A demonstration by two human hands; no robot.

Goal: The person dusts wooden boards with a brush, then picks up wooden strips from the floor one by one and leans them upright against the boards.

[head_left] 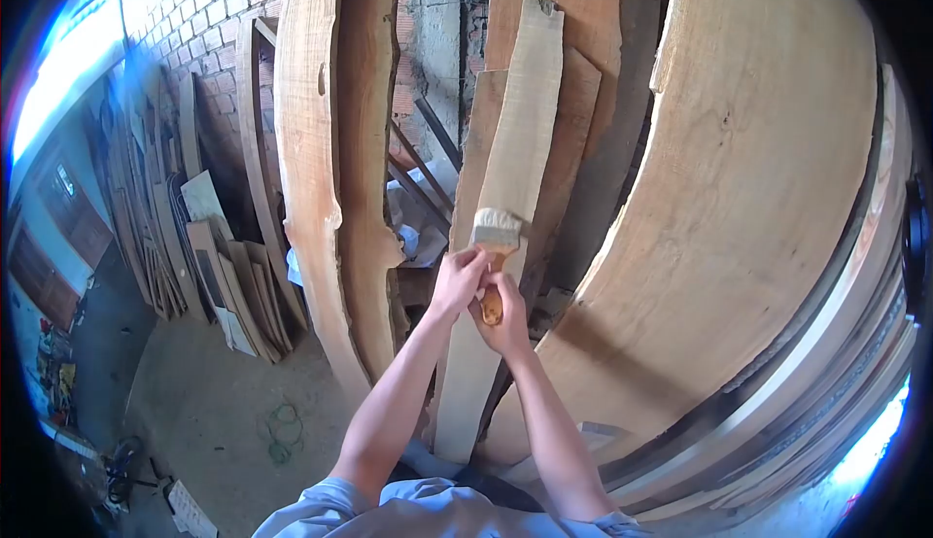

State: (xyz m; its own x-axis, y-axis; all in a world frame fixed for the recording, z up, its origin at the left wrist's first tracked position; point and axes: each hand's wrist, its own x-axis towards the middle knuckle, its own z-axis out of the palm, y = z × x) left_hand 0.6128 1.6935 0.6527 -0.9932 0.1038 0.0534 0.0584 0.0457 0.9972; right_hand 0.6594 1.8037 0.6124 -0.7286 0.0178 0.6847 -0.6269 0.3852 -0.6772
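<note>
A wide flat paintbrush point(498, 237) with pale bristles, a metal band and a varnished wooden handle is in front of me, bristles pointing away. My right hand point(505, 320) is closed round its handle, whose rounded end shows between thumb and fingers. Just below the metal band, my left hand point(460, 281) pinches the upper handle, its fingertips partly hidden. Behind the brush leans a narrow pale board point(525, 110) with a ragged top end. Whether the bristles touch this board I cannot tell.
Tall live-edge slabs lean on both sides: a knotty one point(309, 130) at left and a broad one point(768, 149) at right. Offcuts point(233, 276) stand against the brick wall point(209, 13). A green cord point(284, 431) lies coiled on the concrete floor point(194, 392).
</note>
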